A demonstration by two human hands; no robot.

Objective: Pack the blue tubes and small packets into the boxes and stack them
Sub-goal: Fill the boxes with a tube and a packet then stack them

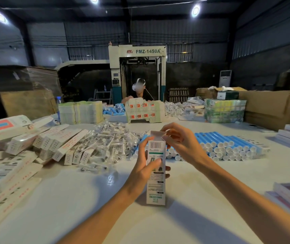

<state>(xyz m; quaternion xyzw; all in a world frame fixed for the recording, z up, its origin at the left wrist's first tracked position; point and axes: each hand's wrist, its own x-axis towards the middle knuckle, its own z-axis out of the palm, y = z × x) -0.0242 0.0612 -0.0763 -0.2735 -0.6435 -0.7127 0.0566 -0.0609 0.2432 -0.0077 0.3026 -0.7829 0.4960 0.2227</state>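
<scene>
Box (155, 189), upright at centre, top flap open, held in both hands.
Flat cartons (58, 143) at 9 o'clock; small packets (109, 140) heaped at 11; left hand (141, 166) grips box middle; right hand (181, 143) pinches top flap; blue tubes (228, 145) stacked at 2 o'clock.

Printed cardboard box (155, 173); glossy white table (88, 208).

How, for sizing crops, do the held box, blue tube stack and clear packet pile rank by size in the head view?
Largest: clear packet pile and blue tube stack, similar spread, unranked.
Smallest: held box, though nearness enlarges it.
</scene>
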